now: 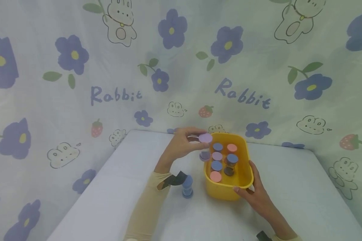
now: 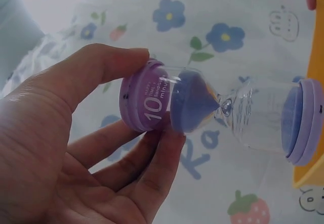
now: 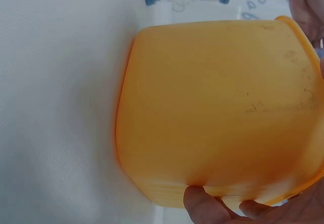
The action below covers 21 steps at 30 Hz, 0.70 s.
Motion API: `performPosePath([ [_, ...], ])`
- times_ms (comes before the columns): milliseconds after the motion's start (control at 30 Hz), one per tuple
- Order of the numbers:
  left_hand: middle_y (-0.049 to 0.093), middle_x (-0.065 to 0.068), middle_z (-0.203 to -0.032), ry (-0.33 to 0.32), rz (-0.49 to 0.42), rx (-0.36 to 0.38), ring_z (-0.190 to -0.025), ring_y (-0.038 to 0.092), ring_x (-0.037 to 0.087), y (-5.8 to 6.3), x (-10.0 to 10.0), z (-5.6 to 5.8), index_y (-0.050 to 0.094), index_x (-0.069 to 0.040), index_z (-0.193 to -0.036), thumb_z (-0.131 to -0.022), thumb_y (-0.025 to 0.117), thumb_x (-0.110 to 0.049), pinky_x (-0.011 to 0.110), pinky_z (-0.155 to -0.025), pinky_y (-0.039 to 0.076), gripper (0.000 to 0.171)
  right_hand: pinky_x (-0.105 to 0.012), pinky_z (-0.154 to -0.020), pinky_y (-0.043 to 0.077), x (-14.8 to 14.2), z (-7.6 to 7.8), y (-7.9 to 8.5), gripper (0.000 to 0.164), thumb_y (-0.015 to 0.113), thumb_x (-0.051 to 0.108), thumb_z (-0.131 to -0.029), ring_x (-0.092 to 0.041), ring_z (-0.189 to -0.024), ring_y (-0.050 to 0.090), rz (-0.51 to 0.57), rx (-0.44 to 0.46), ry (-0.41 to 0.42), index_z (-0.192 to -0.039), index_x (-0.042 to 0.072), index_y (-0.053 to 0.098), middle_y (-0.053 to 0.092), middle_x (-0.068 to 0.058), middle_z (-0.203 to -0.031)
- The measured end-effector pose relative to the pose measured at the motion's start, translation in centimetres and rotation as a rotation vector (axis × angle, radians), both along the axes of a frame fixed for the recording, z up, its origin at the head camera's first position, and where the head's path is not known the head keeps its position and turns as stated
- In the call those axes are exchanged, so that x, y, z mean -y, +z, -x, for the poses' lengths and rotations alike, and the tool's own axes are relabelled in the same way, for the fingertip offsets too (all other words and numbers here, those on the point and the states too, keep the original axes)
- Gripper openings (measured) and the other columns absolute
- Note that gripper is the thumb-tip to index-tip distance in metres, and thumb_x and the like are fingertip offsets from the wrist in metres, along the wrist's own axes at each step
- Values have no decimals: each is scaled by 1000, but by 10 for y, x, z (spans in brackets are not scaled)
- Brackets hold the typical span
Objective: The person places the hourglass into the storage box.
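Note:
My left hand (image 1: 184, 144) pinches a purple-capped hourglass (image 2: 192, 102) by one end cap, thumb on one side and fingers on the other. Blue sand shows inside its glass, and the held cap reads "10" and "minute". In the head view this hourglass hangs at the left rim of a yellow bin (image 1: 249, 174). Around the bin's near right corner, my right hand (image 1: 256, 197) grips the rim and wall. Several hourglasses with blue, pink and purple caps, such as a pink one (image 1: 215, 176), stand inside the bin.
A blue-capped hourglass (image 1: 187, 186) stands on the white table (image 1: 114, 174), left of the bin and close to my left sleeve. Behind the table hangs a cloth (image 1: 181, 67) printed with flowers and rabbits.

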<state>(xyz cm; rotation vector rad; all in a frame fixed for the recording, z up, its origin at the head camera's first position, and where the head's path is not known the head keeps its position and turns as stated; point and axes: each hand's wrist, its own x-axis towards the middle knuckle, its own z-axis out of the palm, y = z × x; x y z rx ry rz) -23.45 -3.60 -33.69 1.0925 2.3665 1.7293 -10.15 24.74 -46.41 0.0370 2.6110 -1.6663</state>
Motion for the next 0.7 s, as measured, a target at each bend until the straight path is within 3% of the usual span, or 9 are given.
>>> performPosePath([
  [200,73,7,-126,-48,4,9,-115,69,20,1,-15,0,72,-6,-126,-84,85,-15,29,-100,59,45,-60,-113,41,0,0,1,109,73,37,-96,-47,-157,18,0,-19,4,-163,40,-13,0,-15,-176],
  [433,72,9,-126,-100,3,66,-114,69,21,-6,-31,4,71,-3,-128,-84,85,-14,30,-98,61,48,-60,-113,40,0,0,2,110,74,37,-96,-48,-158,17,-2,-20,4,-163,41,-13,0,-15,-176],
  [700,72,0,-127,-117,84,52,-110,65,15,-13,-46,2,71,-17,-131,-85,86,-27,28,-97,59,49,-59,-113,41,-2,2,1,109,74,34,-96,-48,-158,17,6,-23,11,-163,41,-13,0,-15,-176],
])
